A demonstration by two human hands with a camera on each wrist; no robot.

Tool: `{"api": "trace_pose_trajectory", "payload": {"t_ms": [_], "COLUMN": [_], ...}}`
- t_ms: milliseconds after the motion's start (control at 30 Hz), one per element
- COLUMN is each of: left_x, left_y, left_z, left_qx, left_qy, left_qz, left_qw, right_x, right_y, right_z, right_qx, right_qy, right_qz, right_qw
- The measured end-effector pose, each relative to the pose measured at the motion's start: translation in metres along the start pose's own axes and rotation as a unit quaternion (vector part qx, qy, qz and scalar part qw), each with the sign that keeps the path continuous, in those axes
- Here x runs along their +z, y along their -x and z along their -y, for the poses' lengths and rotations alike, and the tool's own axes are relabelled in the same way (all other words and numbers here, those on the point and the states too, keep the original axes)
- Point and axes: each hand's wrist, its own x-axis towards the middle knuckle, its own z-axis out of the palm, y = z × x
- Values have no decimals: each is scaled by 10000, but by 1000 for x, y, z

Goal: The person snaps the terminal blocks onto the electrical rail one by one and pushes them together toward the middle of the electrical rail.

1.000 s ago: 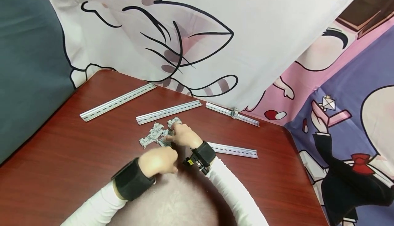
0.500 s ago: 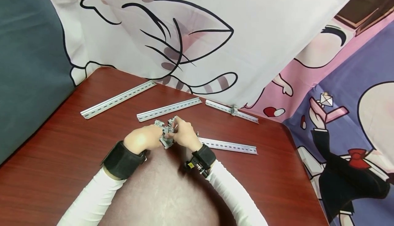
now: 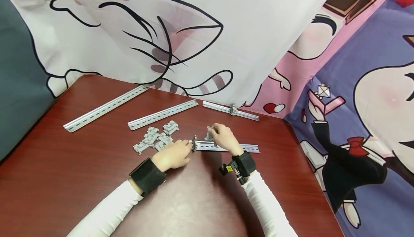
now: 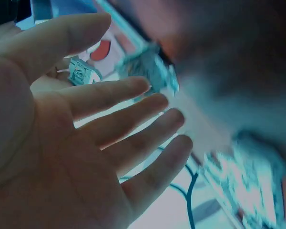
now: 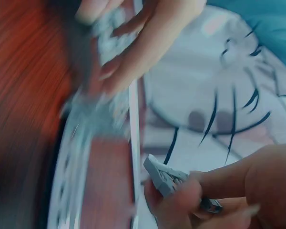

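Observation:
My right hand (image 3: 225, 138) pinches a grey DIN rail terminal block (image 3: 210, 133) between thumb and fingers, over the near slotted metal DIN rail (image 3: 251, 148). The right wrist view shows the pinched block (image 5: 164, 177) tilted. At that rail's left end, another terminal block (image 3: 194, 143) stands upright on it. My left hand (image 3: 173, 155) lies just left of this block, fingertips close to it. In the left wrist view its fingers (image 4: 148, 157) are spread and nearly straight, holding nothing. Several loose terminal blocks (image 3: 151, 136) lie beyond the left hand.
Two bare DIN rails lie farther back, one at the left (image 3: 105, 109) and one in the middle (image 3: 163, 115). A third rail (image 3: 249, 115) at the back right carries a terminal block (image 3: 233, 109). Printed cloth (image 3: 258, 32) hangs behind the brown table (image 3: 81, 165).
My right hand has moved right from the pile to above the near rail, bringing one terminal block. The left hand has drawn off the pile, toward the rail's left end. The head view has shifted right.

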Motion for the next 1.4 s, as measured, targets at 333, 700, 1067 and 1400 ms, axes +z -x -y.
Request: {"api": "trace_pose_trajectory", "payload": {"t_ms": [333,700,1067,1400], "left_x": [15,14,17,18], "left_y": [5,3,5,11], "left_z": [-11,-20,-29,-32], "left_qx": [-403,-624,-680,-603], "left_qy": [-113,-185,-228,-357], "left_qz": [355,-6,105,-81], "left_qw": [9985,9979,9974,9975], "right_x": [13,16,16,24], "right_y": [11,13,18,18], "right_z": [-5,11,19,24], "right_qx": [87,427,478,510], "right_qy": [982,1716,1759,1936], "right_qz": [902,388,478,398], "right_qw": [9910,9835,9821,9789]}}
